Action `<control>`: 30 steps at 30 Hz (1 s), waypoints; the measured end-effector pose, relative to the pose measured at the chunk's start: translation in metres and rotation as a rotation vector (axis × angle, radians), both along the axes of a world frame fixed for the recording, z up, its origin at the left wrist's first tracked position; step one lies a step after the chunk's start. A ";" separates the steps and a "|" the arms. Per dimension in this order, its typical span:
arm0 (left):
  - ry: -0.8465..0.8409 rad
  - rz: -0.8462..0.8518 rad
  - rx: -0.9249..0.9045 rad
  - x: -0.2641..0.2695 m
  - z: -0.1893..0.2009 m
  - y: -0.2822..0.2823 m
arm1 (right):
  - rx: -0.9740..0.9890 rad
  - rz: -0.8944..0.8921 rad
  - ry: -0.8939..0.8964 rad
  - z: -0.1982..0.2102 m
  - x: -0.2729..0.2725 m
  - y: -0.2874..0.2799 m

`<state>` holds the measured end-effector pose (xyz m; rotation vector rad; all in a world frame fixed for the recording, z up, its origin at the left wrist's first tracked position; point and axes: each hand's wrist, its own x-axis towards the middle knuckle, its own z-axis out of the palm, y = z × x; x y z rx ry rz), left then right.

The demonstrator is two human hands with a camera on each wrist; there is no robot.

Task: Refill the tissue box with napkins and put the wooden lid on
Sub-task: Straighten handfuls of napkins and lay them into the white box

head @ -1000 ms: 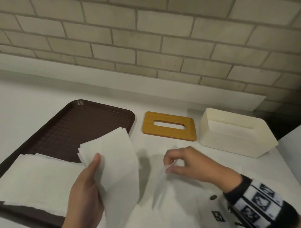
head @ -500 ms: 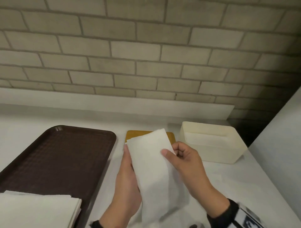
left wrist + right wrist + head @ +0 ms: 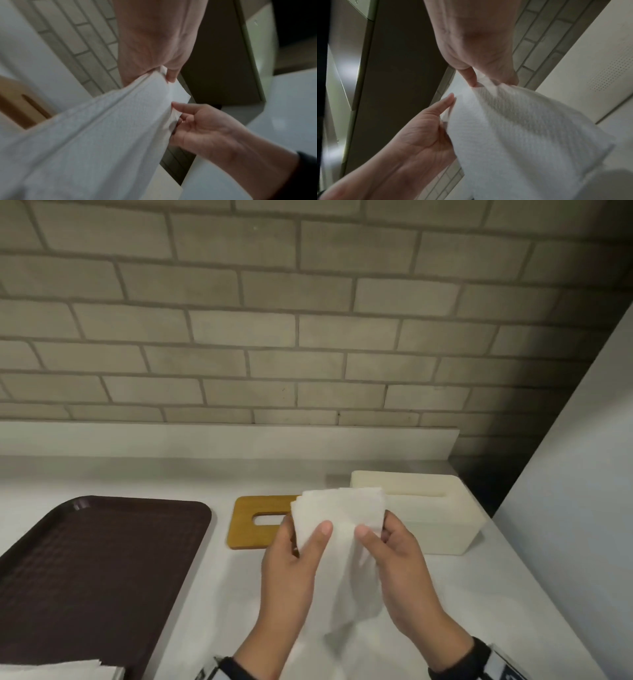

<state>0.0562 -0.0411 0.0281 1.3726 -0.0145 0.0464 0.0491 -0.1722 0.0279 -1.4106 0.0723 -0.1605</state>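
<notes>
Both hands hold a folded stack of white napkins (image 3: pixel 342 518) upright above the counter. My left hand (image 3: pixel 301 542) grips its left edge, thumb on the front. My right hand (image 3: pixel 383 542) pinches the right edge, thumb on the front too. The stack hangs in front of the wooden lid (image 3: pixel 250 522), which lies flat with its slot showing, and overlaps the near left corner of the cream tissue box (image 3: pixel 445 525). The box stands uncovered at the right. Both wrist views show the napkins (image 3: pixel 102 135) (image 3: pixel 513 128) pinched between fingers.
A dark brown tray (image 3: pixel 96 570) takes up the left of the white counter (image 3: pixel 222 594), with more white napkins (image 3: pixel 58 671) at its near corner. A brick wall (image 3: pixel 274 337) rises behind. A pale upright panel (image 3: pixel 582 508) closes the right side.
The left hand carried the napkins right from the tray; the right hand joined and both now hold the stack, raised further right, nearer the box. The head view tilted up.
</notes>
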 end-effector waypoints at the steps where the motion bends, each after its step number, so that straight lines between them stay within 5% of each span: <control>1: -0.025 0.037 0.009 0.002 -0.004 -0.003 | 0.020 -0.021 -0.024 -0.001 0.003 -0.004; 9: 0.085 0.074 0.074 0.013 -0.048 -0.035 | 0.045 -0.109 0.008 -0.032 0.013 -0.013; 16: 0.008 0.033 -0.027 0.021 -0.037 -0.043 | 0.115 -0.069 -0.075 -0.016 0.017 -0.023; 30: 0.097 0.055 0.093 0.033 -0.046 -0.052 | 0.027 0.018 0.006 -0.029 0.020 -0.022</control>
